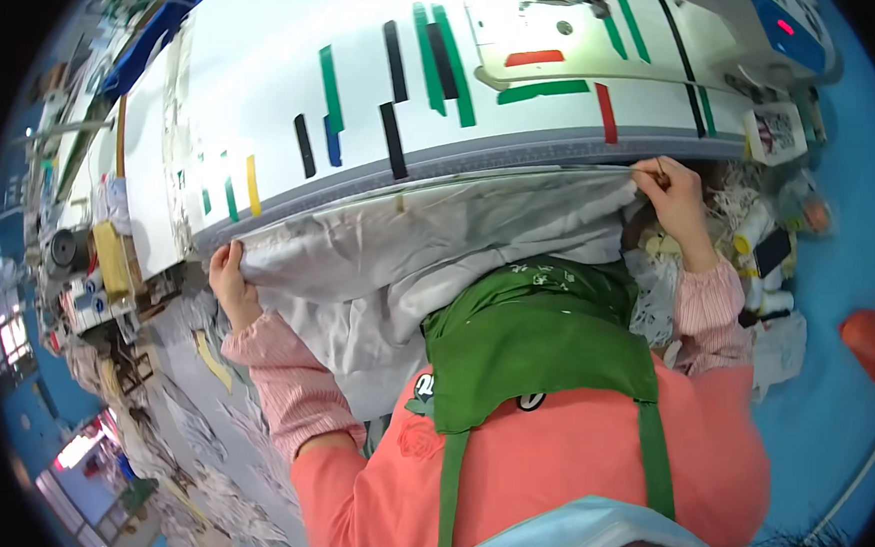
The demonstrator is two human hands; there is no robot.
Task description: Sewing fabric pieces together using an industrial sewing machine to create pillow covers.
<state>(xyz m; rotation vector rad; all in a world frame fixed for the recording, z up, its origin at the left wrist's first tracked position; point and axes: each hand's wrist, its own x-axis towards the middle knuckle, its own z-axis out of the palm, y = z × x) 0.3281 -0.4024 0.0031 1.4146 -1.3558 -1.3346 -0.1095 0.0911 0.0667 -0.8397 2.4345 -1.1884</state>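
A light grey piece of cloth (400, 231) stretches between my two hands along the front edge of the white sewing table (258, 92). Its upper edge is pulled nearly straight, while the lower part falls in folds over my lap. My left hand (231, 279) grips the cloth's left corner, fingers closed. At the other end, my right hand (675, 193) pinches the right corner between thumb and fingers. Above the cloth, beyond the table's grey ruled edge, stands the sewing machine (773, 33), with its needle area at the top of the view.
Strips of green, black, red, blue and yellow tape (393, 140) mark the tabletop. Right of my right hand sit thread spools (756, 228), scraps and plastic bags. A small white box (775, 134) is at the table's right end. Heaped fabric (198, 429) lies at lower left.
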